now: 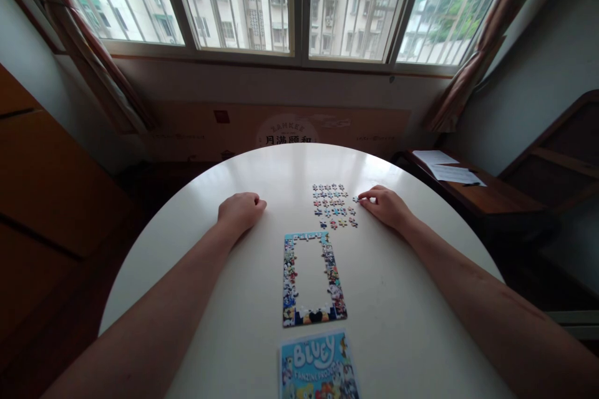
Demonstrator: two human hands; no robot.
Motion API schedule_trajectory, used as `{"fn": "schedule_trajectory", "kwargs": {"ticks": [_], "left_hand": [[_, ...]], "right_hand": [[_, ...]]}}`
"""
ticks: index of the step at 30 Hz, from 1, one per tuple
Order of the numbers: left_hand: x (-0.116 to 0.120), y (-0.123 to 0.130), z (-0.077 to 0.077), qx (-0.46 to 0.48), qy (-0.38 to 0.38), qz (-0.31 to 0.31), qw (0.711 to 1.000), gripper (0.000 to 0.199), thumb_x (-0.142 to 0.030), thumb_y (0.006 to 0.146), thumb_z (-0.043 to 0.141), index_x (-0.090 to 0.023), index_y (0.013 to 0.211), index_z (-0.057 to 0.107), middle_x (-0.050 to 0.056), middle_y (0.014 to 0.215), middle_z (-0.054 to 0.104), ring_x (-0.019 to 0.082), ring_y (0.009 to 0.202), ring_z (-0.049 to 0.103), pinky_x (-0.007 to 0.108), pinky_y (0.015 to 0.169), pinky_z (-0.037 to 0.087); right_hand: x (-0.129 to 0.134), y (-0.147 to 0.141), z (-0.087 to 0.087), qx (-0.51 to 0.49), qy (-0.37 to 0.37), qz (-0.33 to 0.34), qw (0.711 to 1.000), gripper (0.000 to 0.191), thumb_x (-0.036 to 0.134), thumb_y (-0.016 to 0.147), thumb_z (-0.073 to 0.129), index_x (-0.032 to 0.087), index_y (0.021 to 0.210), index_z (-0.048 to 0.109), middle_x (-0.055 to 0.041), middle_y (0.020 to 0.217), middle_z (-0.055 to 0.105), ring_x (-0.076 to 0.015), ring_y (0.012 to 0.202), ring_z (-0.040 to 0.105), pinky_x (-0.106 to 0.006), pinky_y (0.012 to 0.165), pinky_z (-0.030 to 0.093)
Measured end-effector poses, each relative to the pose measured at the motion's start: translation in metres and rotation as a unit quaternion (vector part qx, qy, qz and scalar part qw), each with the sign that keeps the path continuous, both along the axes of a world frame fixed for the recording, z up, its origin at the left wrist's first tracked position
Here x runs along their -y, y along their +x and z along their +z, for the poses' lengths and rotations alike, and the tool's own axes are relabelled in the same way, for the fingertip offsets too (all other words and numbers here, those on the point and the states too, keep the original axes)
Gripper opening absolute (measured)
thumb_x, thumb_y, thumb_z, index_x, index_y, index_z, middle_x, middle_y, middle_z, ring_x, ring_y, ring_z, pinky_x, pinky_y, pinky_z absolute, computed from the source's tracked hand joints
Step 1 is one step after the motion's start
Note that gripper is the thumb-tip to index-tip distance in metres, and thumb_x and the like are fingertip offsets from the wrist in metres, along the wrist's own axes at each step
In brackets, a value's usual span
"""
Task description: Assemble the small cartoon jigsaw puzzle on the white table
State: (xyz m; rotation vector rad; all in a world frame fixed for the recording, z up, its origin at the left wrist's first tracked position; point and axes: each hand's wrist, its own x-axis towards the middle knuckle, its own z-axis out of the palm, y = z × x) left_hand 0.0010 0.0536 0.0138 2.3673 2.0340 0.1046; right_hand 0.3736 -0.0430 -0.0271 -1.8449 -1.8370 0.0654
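My right hand (pixel 384 205) pinches a small jigsaw puzzle piece (pixel 356 199) just right of the loose pieces. Those loose puzzle pieces (pixel 333 203) lie spread in rough rows on the white table. Curled into a loose fist, my left hand (pixel 241 209) rests on the tabletop to their left, with nothing visible in it. Nearer to me lies a joined puzzle border (pixel 289 280), a rectangular frame with a bare middle. Below it is a blue picture box or sheet (pixel 316 368) lettered "Bluey", cut off by the bottom edge of the view.
The round white table (pixel 224 336) fills the middle of the view. Behind it are a printed cardboard panel (pixel 187 121) and barred windows. On the right, a dark wooden surface (pixel 496 196) holds papers (pixel 456 174) and a pen.
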Motion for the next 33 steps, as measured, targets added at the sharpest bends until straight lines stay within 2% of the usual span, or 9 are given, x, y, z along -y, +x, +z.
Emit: {"fn": "schedule_trajectory", "kwargs": {"ticks": [7, 18, 33], "left_hand": [[0.0007, -0.0012, 0.0018, -0.004, 0.001, -0.011, 1.0, 0.036, -0.039, 0.086, 0.041, -0.024, 0.09, 0.074, 0.008, 0.105, 0.076, 0.029, 0.097, 0.068, 0.033, 0.068, 0.046], [0.0024, -0.0013, 0.0031, 0.004, -0.001, -0.01, 1.0, 0.037, -0.039, 0.086, 0.04, -0.023, 0.089, 0.073, 0.008, 0.105, 0.075, 0.029, 0.097, 0.067, 0.033, 0.067, 0.043], [0.0027, -0.0031, 0.0024, 0.007, 0.004, -0.012, 1.0, 0.037, -0.04, 0.086, 0.041, -0.023, 0.089, 0.073, 0.009, 0.104, 0.076, 0.029, 0.096, 0.068, 0.033, 0.069, 0.046]], "right_hand": [[-0.0027, -0.0044, 0.0016, -0.002, -0.006, -0.027, 1.0, 0.017, 0.032, 0.09, 0.066, 0.026, 0.096, 0.08, -0.0031, 0.1, 0.069, -0.0152, 0.078, 0.063, -0.028, 0.077, 0.046], [-0.0031, -0.0073, 0.0051, 0.003, -0.018, -0.032, 0.999, 0.016, 0.03, 0.09, 0.064, 0.026, 0.094, 0.079, -0.0028, 0.099, 0.069, -0.0154, 0.08, 0.063, -0.027, 0.075, 0.045], [-0.0042, -0.0085, 0.0021, 0.009, -0.008, -0.028, 1.0, 0.016, 0.026, 0.089, 0.062, 0.022, 0.095, 0.077, -0.0035, 0.096, 0.069, -0.015, 0.077, 0.061, -0.027, 0.076, 0.044]]}}
